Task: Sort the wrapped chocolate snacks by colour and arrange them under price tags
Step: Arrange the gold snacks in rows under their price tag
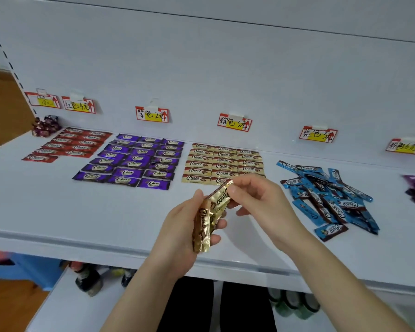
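L hand (177, 226) grips gold snacks (203, 224); R hand (252, 195) pinches one.

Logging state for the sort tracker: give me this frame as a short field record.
left hand: holds gold bundle
right hand: pinches top gold snack
gold grid: neat rows
purple grid: neat rows
red rows: neat
blue pile: loose heap, unsorted

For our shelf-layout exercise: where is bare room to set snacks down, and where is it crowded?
Bare: the shelf in front of the red rows and purple rows; also between the gold rows and blue pile. Crowded: the blue pile.
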